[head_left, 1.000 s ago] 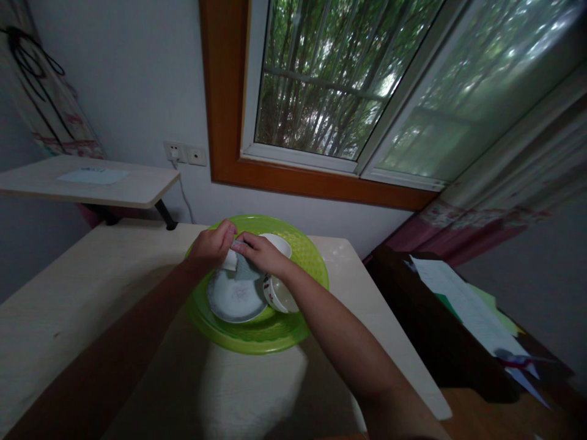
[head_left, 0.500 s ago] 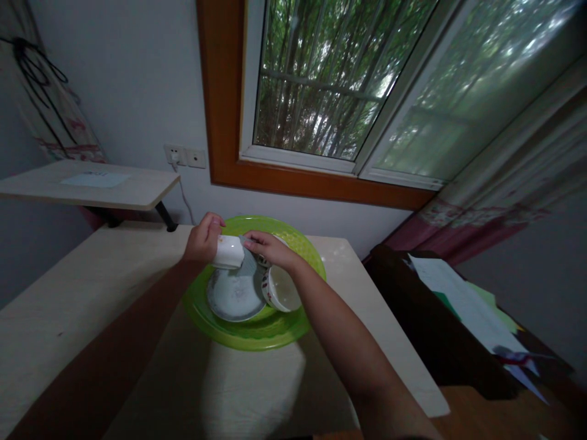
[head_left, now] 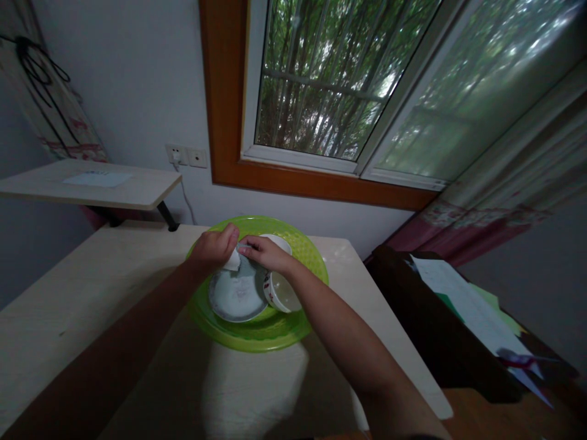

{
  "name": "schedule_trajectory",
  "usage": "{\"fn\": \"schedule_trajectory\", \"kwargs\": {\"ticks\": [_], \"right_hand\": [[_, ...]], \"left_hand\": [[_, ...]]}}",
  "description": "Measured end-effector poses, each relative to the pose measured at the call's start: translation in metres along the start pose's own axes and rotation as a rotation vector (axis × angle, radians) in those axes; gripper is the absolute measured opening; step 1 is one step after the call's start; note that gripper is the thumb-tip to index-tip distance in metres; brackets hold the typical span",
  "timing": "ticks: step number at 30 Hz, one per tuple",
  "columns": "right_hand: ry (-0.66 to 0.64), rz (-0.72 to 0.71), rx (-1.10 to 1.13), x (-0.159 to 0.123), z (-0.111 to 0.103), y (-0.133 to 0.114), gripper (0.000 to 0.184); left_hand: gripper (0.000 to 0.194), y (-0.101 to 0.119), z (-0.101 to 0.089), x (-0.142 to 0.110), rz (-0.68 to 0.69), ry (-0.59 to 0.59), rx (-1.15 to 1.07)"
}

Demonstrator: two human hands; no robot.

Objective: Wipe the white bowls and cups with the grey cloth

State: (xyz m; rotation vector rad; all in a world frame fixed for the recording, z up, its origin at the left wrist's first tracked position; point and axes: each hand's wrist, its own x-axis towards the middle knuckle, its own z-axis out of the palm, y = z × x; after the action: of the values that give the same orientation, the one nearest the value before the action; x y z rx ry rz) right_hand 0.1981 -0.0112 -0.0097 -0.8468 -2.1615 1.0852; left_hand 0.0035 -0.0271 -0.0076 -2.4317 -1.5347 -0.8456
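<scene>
My left hand [head_left: 213, 249] is wrapped round a white cup [head_left: 233, 261], which lies tilted on its side and is mostly hidden by the fingers. Against the cup's mouth, my right hand [head_left: 266, 252] pinches a thin grey-blue cloth [head_left: 247, 267] that hangs down between the hands. Below them a white plate [head_left: 237, 299] with a grey patterned rim lies in a bright green basin [head_left: 261, 344]. A white bowl [head_left: 283, 292] with red marks leans at the plate's right, under my right wrist. Behind that hand shows part of another white bowl [head_left: 280, 243].
The basin stands on a pale wooden table [head_left: 151, 305] against the wall. A small raised shelf [head_left: 151, 189] with a paper sheet is at the left. To the right, a dark cabinet [head_left: 413, 305] bears papers and scissors [head_left: 518, 360]. A window [head_left: 330, 91] is above.
My left hand has turned over and moved slightly right, so it covers more of the cup. My right hand keeps the cloth at the cup's mouth.
</scene>
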Motion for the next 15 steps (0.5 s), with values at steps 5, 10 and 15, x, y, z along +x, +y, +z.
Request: {"fn": "schedule_trajectory", "kwargs": {"ticks": [5, 10, 15], "right_hand": [[0.037, -0.033, -0.055, 0.001, 0.004, -0.005, 0.029], [0.038, -0.047, -0.03, -0.001, -0.005, -0.009, 0.031], [0.035, -0.035, -0.008, -0.004, -0.016, -0.009, 0.032]], "left_hand": [[0.038, 0.004, -0.002, 0.0, -0.014, -0.002, 0.008], [0.033, 0.002, -0.006, 0.0, -0.152, 0.151, -0.254], [0.032, -0.001, -0.008, 0.0, -0.261, 0.257, -0.37]]}}
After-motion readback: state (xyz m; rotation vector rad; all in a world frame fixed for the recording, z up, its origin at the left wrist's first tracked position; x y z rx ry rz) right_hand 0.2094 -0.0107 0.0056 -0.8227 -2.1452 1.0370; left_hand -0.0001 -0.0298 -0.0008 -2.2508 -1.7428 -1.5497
